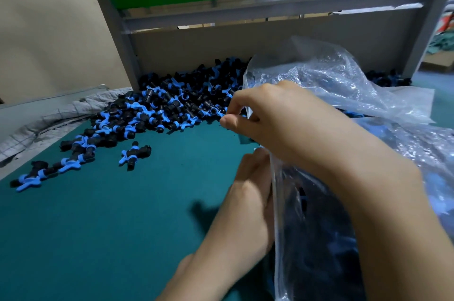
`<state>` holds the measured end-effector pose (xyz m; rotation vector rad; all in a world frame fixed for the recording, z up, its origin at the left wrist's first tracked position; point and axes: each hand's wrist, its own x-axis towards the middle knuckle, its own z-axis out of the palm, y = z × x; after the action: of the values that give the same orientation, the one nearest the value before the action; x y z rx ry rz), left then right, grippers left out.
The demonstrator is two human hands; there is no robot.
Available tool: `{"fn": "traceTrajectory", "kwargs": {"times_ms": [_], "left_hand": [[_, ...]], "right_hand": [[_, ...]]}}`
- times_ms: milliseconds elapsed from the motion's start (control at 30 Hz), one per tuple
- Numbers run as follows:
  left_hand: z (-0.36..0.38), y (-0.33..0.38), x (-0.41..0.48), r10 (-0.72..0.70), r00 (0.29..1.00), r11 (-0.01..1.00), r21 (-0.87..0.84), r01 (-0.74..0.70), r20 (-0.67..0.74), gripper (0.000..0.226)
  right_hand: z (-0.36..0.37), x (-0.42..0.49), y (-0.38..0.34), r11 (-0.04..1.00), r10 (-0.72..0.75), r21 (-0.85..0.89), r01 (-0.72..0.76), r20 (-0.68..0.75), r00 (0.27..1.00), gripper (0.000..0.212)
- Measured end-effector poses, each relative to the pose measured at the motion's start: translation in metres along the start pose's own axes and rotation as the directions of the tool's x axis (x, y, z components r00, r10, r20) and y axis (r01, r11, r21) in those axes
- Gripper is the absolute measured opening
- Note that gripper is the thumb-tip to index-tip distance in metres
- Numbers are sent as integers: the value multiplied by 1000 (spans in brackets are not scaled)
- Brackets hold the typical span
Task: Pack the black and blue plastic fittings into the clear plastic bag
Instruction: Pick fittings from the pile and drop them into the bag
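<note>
A large heap of black and blue plastic fittings point(172, 101) lies at the back of the teal table, trailing toward the left front. One fitting point(134, 154) lies apart from the heap. The clear plastic bag point(317, 234) stands at the right with dark fittings inside its lower part. My right hand point(277, 116) pinches the bag's upper edge beside the heap. My left hand point(248, 192) grips the bag's edge lower down, fingers hidden behind the plastic.
More crumpled clear plastic point(344, 79) spreads behind and right of the bag. A grey metal frame point(118, 37) with a cardboard panel backs the heap. Quilted grey cloth point(49, 118) lies at the left. The teal table surface point(110, 227) stretches in front.
</note>
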<state>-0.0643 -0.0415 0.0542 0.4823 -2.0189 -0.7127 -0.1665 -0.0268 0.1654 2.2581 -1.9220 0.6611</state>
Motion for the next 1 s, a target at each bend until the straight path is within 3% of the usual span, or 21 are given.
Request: {"fn": "traceTrajectory", "kwargs": {"times_ms": [100, 533, 800, 1000], "left_hand": [[7, 9, 9, -29, 1000, 986, -166, 30, 8, 28], [-24, 16, -12, -188, 965, 917, -320, 240, 185, 29], [-44, -16, -18, -461, 883, 796, -402, 453, 82, 31], [-40, -57, -14, -641, 765, 742, -302, 599, -58, 31]], "right_hand": [[-1, 1, 3, 1000, 12, -1, -12, -9, 1000, 26], [10, 0, 6, 998, 57, -26, -56, 30, 998, 29], [-8, -20, -7, 999, 29, 24, -27, -97, 995, 27], [-16, -48, -19, 995, 51, -90, -51, 5, 999, 36]]}}
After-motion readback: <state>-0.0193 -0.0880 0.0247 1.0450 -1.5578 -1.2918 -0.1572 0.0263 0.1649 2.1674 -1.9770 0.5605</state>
